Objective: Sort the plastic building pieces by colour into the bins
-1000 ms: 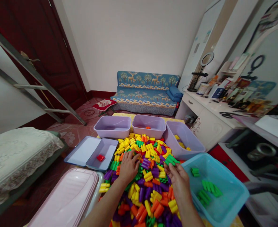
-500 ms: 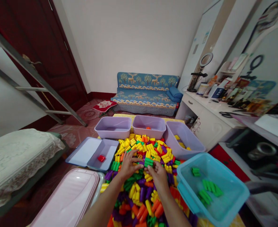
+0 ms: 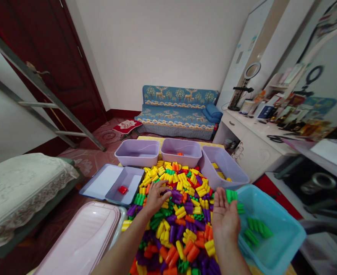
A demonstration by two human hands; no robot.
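A mixed pile of plastic building blocks, made of joined tubes in yellow, green, purple, orange and red, covers the table's middle. My left hand hovers palm down at the pile's left centre, fingers spread, near purple blocks. At the pile's right side my right hand is turned palm up. A green block shows between its thumb and index finger, at the left rim of the teal bin. Several green blocks lie inside that bin.
Three lilac bins line the back; the middle one holds orange pieces and the right one yellow. A shallow open case with a red block stands left. Nearer is a pink-lidded box. A white dresser stands beyond the right side.
My right hand has moved right from the pile's centre to the teal bin, carrying the green block and turning palm up. My left hand has let go of the block and stays over the pile.
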